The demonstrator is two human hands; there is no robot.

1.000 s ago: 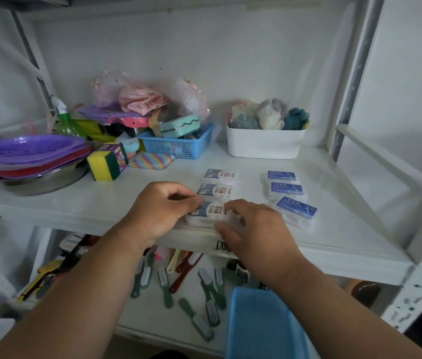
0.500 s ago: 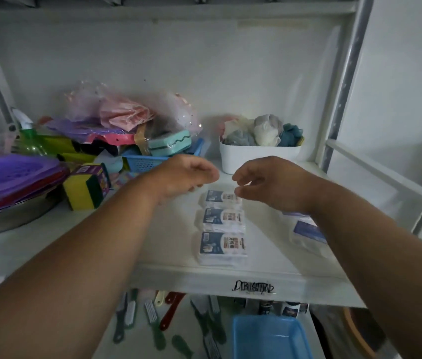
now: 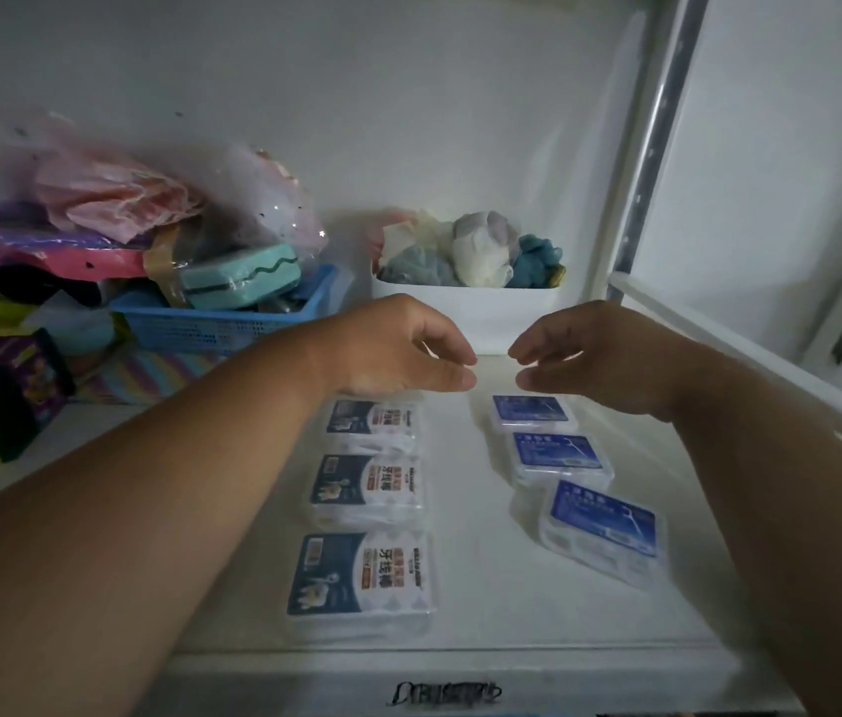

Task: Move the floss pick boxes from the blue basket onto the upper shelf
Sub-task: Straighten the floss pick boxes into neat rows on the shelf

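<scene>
Now both your left hand (image 3: 398, 354) and right hand (image 3: 600, 359) hover empty, grip released, above six boxes (image 3: 364, 571) lying in two columns on the shelf (image 3: 486, 649). Square the crooked near-right box (image 3: 605, 530) gently; basket isn't visible here.

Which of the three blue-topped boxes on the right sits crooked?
The front one, nearest the shelf edge. It is turned at an angle, while the middle box and the back box lie roughly square in their column.
</scene>
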